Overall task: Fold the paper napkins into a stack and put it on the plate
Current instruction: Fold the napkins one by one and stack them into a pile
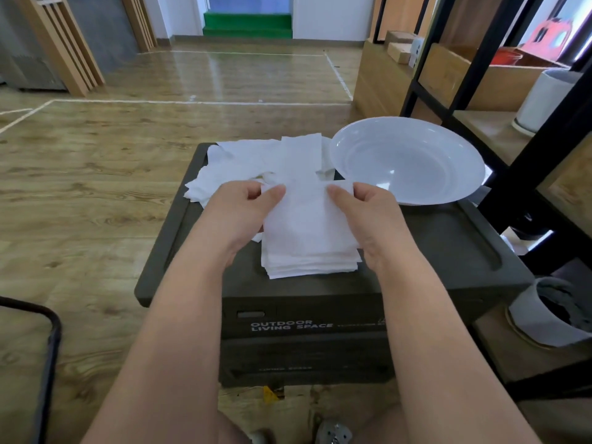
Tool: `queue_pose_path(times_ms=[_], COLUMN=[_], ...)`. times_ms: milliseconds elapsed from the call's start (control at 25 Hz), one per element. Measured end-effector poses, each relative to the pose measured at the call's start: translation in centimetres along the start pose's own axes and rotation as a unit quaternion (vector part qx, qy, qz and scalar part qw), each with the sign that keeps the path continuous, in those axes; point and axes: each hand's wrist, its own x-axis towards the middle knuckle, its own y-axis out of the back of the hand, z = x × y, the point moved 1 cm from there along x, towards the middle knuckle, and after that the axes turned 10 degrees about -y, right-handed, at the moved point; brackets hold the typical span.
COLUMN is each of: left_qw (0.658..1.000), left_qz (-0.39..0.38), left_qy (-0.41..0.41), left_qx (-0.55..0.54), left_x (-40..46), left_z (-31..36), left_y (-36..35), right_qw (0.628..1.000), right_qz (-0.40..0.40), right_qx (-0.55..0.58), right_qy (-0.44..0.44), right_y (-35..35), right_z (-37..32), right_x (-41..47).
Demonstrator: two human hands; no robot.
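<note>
Both hands are on the top napkin (pixel 307 216): the left hand (pixel 246 209) pinches its far-left corner between thumb and curled fingers, and the right hand (pixel 368 213) pinches the far-right corner the same way. That sheet lies over the stack (pixel 309 264) of folded napkins, which sits on the lid of the dark storage box (pixel 432 251), near the front edge and between the two wrists. From the stack, the loose napkins (pixel 256 161) not yet folded lie towards 11 o'clock, and the white plate (pixel 407 161) lies towards 1 o'clock, well clear of the stack but close to the right hand's knuckles. The pinched edge runs from 9 to 3 o'clock, and the sheet's longer side looks to run from 12 to 6, so any fold would likely bring the far edge down towards 6. The plate being on the right, I judge the right hand the nearer one for the final carry, with the left steadying the pile's other side
</note>
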Motion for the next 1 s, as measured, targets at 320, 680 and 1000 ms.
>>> queue_pose_path(times_ms=[320, 680, 1000], left_qw=[0.971, 0.935, 0.887], left_qz=[0.079, 0.051, 0.245], left_qy=[0.020, 0.075, -0.088], left_qx=[0.223, 0.344, 0.381], left_x=[0.0, -0.1, 0.5], left_z=[-1.2, -2.3, -1.1], left_y=[-1.4, -2.5, -0.4], right_qw=[0.945, 0.923, 0.906], right_qz=[0.150, 0.132, 0.180], right_qx=[-0.281, -0.355, -0.370], right_qy=[0.076, 0.060, 0.096], right_y=[0.1, -0.3, -0.9], right_z=[0.9, 2.1, 1.5], right_x=[0.9, 1.3, 0.5])
